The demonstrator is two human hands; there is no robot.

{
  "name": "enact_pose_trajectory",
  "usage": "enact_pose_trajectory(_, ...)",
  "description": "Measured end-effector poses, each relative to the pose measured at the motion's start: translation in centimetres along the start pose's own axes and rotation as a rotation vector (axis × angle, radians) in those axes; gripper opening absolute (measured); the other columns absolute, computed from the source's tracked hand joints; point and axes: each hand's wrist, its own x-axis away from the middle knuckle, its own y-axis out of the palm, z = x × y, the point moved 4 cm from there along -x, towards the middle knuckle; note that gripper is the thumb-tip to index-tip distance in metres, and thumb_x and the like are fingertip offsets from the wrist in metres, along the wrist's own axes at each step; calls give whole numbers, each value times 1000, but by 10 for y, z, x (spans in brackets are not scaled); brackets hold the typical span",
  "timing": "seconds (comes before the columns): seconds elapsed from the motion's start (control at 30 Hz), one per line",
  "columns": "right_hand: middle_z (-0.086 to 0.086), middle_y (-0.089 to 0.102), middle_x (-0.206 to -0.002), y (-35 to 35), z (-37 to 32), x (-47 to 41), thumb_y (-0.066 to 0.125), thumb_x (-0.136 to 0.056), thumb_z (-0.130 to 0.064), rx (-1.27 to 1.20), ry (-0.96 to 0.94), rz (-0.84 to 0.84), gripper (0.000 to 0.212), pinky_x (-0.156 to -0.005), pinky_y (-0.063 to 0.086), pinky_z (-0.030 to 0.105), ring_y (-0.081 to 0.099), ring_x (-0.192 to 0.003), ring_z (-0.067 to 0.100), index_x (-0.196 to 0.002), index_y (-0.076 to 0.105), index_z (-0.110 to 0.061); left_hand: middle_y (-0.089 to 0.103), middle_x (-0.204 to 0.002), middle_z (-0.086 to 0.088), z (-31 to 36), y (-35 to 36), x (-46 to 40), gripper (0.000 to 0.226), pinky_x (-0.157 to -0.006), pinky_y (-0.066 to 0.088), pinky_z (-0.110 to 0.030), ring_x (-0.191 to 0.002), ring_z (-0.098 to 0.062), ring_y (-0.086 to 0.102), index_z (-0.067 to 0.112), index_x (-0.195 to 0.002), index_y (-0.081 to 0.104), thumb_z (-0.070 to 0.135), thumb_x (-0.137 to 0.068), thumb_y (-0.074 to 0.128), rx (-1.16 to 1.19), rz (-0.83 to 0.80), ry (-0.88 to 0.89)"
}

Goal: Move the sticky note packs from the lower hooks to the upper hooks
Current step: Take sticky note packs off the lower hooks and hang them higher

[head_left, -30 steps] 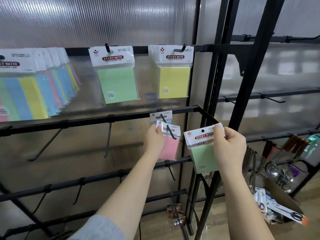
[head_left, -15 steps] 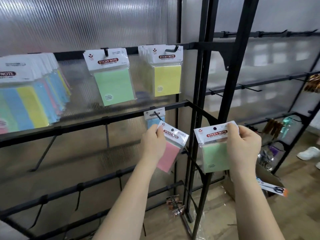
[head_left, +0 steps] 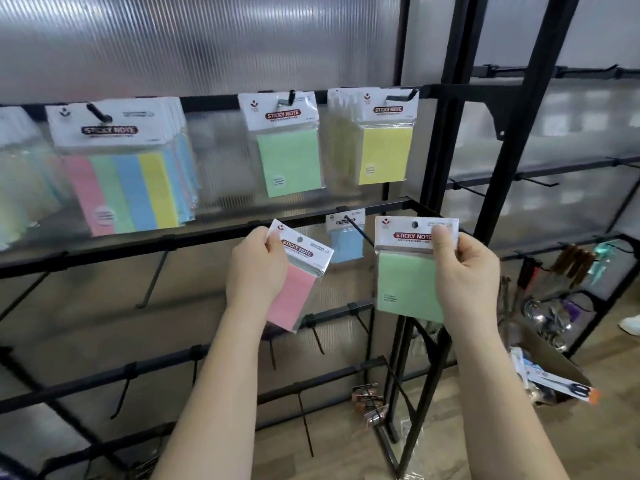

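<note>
My left hand (head_left: 256, 268) pinches a pink pack (head_left: 294, 289), right hand (head_left: 464, 271) a green pack (head_left: 408, 282), both unhung; blue pack (head_left: 346, 242) remains on its lower hook (head_left: 360, 233)

Bright, even daylight comes through the ribbed translucent panel (head_left: 173, 46) behind the rack, strongest at upper left, where it washes out the panel. Shadows are soft and faint. The plastic sleeves of the hanging packs (head_left: 287, 143) catch pale glare. The packs at the far left edge (head_left: 20, 174) are smeared and out of focus; the centre is sharper. Wide-angle distortion bends the black rack posts (head_left: 512, 133) outward toward the right edge.
</note>
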Motion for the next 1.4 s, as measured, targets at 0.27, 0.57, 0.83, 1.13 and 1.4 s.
enact_pose_trajectory(0.27, -4, 56, -66, 66, -59, -10, 58, -93, -30, -208, -16, -120, 28, -58, 36, 25, 47, -62, 9, -68, 59, -18, 47, -65, 0, -19, -66, 8, 35, -52, 28, -32, -59, -17, 41, 12, -65, 35, 22, -98, 34, -37, 134, -34)
enact_pose_trajectory(0.57, 6, 51, -70, 116, -130, -34, 66, -83, -34, -393, -121, -184, 31, -59, 33, 25, 42, -65, 13, -75, 64, -4, 42, -62, 3, -32, -115, 17, 37, -48, 25, -27, -55, -12, 36, 12, -64, 32, 21, -99, 35, -3, 275, -73)
enact_pose_trajectory(0.83, -12, 19, -39, 137, -137, -39, 65, -79, -17, -427, -74, -157, 48, -42, 17, 19, 18, -42, 5, -53, 26, -20, 41, -61, 2, -34, -122, 20, 37, -48, 24, -27, -54, -12, 35, 12, -63, 30, 21, -99, 34, -19, 278, -78)
enact_pose_trajectory(1.13, -11, 37, -45, 137, -126, -45, 63, -77, -21, -439, -87, -130, 36, -48, 23, 21, 28, -46, 7, -54, 37, -15, 56, -77, -5, -37, -135, 19, 34, -55, 33, -30, -65, -17, 45, 1, -80, 49, 24, -100, 34, -8, 331, -60)
enact_pose_trajectory(1.4, 5, 36, -60, 136, -122, -46, 60, -77, -18, -342, -159, -136, 28, -50, 23, 23, 34, -50, 8, -61, 46, -1, 53, -72, 0, -34, -143, 18, 34, -53, 31, -27, -61, -13, 43, 4, -75, 45, 24, -100, 33, -8, 346, -44)
